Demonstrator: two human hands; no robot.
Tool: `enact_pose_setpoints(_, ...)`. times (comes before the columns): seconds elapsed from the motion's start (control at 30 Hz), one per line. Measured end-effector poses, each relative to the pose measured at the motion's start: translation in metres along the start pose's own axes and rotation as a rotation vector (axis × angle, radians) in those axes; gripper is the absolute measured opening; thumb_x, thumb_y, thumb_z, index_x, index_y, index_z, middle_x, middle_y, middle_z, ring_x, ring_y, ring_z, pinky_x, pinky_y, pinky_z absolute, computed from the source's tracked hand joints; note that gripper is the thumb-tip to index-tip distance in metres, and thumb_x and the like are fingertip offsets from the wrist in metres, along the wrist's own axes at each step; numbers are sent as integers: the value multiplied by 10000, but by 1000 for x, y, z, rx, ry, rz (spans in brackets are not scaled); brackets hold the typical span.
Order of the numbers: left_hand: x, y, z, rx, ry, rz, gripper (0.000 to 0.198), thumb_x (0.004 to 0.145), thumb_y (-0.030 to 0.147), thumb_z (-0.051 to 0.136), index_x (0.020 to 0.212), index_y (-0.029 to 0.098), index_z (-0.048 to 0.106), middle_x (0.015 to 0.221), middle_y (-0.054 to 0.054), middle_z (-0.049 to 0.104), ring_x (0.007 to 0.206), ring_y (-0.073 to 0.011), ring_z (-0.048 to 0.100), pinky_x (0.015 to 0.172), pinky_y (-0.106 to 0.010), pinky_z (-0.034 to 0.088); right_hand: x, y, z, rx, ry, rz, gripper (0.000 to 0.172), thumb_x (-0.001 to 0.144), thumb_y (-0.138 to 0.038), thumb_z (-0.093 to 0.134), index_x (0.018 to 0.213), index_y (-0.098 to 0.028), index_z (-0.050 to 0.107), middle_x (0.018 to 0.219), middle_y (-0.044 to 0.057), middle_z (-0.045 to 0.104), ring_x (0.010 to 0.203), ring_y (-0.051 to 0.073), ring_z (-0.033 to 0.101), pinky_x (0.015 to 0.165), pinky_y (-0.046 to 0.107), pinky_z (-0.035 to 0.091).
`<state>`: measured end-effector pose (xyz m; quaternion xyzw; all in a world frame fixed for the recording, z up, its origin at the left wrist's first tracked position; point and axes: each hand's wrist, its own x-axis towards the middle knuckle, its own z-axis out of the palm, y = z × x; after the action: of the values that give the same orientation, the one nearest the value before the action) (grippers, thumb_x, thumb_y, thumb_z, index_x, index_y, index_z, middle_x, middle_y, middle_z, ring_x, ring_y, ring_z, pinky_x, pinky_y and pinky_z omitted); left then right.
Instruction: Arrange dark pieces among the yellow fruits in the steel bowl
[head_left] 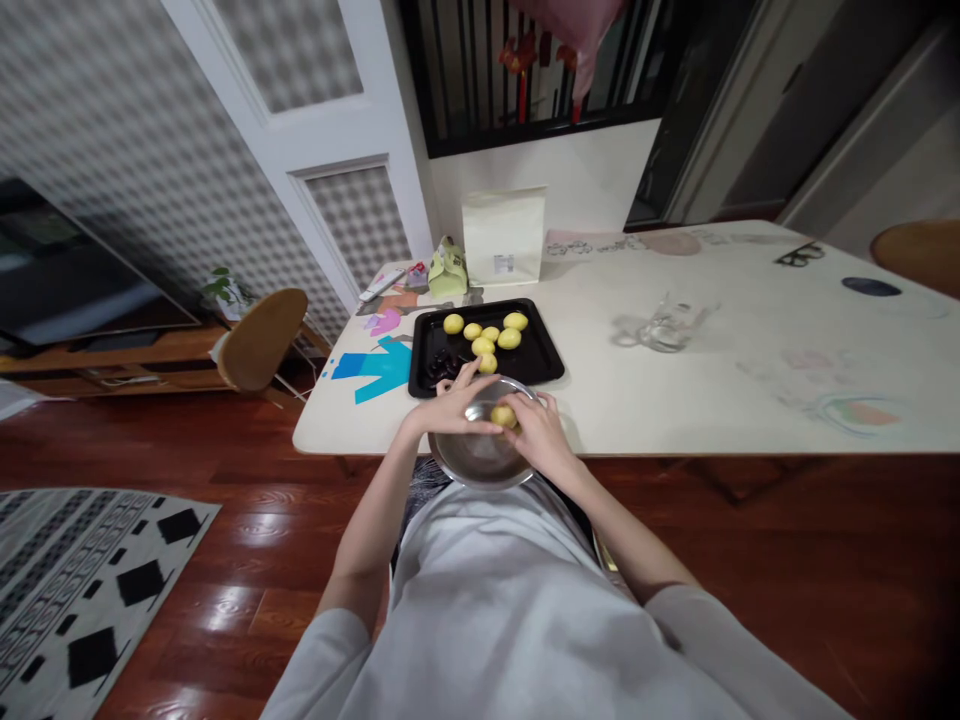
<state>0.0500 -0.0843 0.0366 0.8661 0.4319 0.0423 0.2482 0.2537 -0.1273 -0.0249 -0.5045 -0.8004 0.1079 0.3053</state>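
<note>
A metal bowl point(480, 455) sits at the table's front edge, partly over it. Both hands are over the bowl and pinch one yellow dough ball point(503, 415) between them. My left hand point(450, 405) comes from the left with fingers curled onto the ball. My right hand point(541, 432) comes from the right and its fingers close on the same ball. Just behind stands a black baking tray point(544, 355) with several yellow dough balls point(484, 335) and a dark clump point(442, 365) at its front left.
The white table point(712, 390) carries a clear glass jug point(666, 327), a cream paper bag point(503, 236), a green carton point(448, 270) and coloured paper cut-outs point(371, 367). A wooden chair point(259, 342) stands at the left over the wood floor, and a patterned rug point(82, 590) lies lower left.
</note>
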Motion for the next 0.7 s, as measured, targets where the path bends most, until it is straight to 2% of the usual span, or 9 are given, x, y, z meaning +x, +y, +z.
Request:
enact_pose_setpoints(0.1,11,-12,-4,-29,125,30,703,973,550,574,1579,233,411,1712,-148,265,1617,-296,185,1285,-532,204,1,1,-1,8,-21,-13,333,807,-43,633,1097,-207,649,1140,99,751,1082,304,679,1035,487,359)
enact_pose_setpoints(0.2,30,-25,-10,-17,192,119,500,1021,326,443,1497,195,527,1648,-116,419,1578,-229,310,1291,-443,252,1,2,0,25,-16,-26,358,832,-41,615,1144,-210,658,1177,101,751,1127,297,670,1022,471,366)
enact_pose_setpoints(0.3,56,-36,-17,32,214,162,516,957,144,374,1406,184,626,1531,-97,576,1487,-219,463,1258,-437,342,0,2,3,24,7,-29,390,838,-37,626,1185,-211,667,1218,101,745,1164,294,662,1033,469,368)
enact_pose_setpoints(0.37,71,-41,-22,61,195,178,525,897,97,422,1347,191,676,1461,-92,640,1426,-223,525,1240,-445,370,0,3,4,16,11,-24,401,832,-35,638,1192,-208,677,1226,102,745,1164,294,666,1032,469,377)
enact_pose_setpoints(0.47,88,-45,-30,160,121,197,521,826,77,533,1295,221,709,1441,-81,656,1443,-239,482,1243,-485,327,1,3,5,20,8,-19,399,837,-40,634,1193,-210,686,1214,103,752,1153,291,673,1017,465,394)
enact_pose_setpoints(0.57,93,-46,-34,290,33,210,523,812,82,571,1289,249,706,1451,-57,649,1469,-253,410,1237,-503,274,1,4,5,28,8,-20,402,840,-40,624,1196,-218,685,1219,101,752,1158,288,673,1018,467,399)
enact_pose_setpoints(0.7,88,-43,-34,344,45,234,473,846,106,559,1280,232,699,1404,-78,657,1417,-252,437,1199,-449,281,1,4,5,29,10,-23,389,843,-47,632,1192,-213,684,1217,108,754,1165,292,673,1024,477,404)
